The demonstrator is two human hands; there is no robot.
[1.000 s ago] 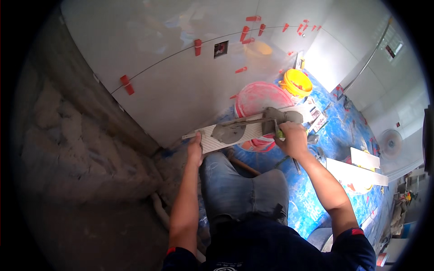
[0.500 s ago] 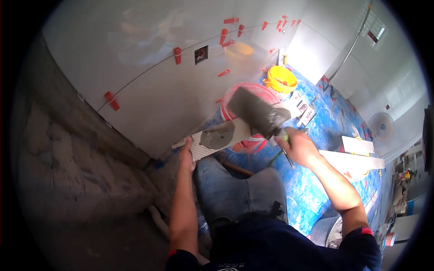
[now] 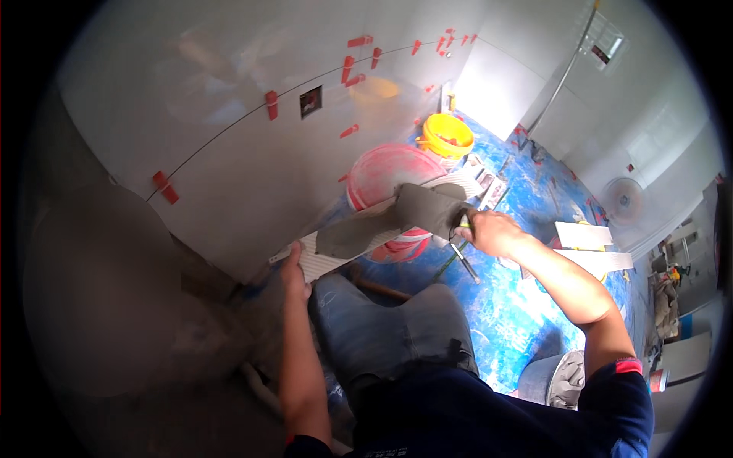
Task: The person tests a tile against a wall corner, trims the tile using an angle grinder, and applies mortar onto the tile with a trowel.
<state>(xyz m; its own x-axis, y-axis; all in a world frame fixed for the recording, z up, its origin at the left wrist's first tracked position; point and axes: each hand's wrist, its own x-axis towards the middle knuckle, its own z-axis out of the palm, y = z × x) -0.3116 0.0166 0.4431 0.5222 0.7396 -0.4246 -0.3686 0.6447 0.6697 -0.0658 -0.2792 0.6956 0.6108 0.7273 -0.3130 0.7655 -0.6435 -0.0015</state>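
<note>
My left hand (image 3: 294, 272) grips the near left end of a long, narrow tile strip (image 3: 321, 267), its ribbed back facing up. Grey mortar (image 3: 353, 235) covers much of the strip's middle. My right hand (image 3: 493, 232) is closed around the handle of a trowel (image 3: 434, 209), whose flat, mortar-coated blade lies over the strip's middle. Past the blade, more mortar shows near the strip's far end. Behind the strip stands a round pink-red bucket (image 3: 389, 169), partly hidden by it; whether the strip rests on the bucket I cannot tell.
A tiled wall (image 3: 252, 164) with red wedges (image 3: 272, 105) along its joint rises ahead. Beyond stands a yellow bucket (image 3: 447, 136). Pale tile strips (image 3: 592, 261) lie to the right on the blue floor covering (image 3: 496, 305). A bucket of grey mix (image 3: 566, 379) is near my right elbow.
The trowel has come down from above the strip onto it, and its blade has turned flatter. Mortar now stretches further along the strip. The whole view has shifted slightly.
</note>
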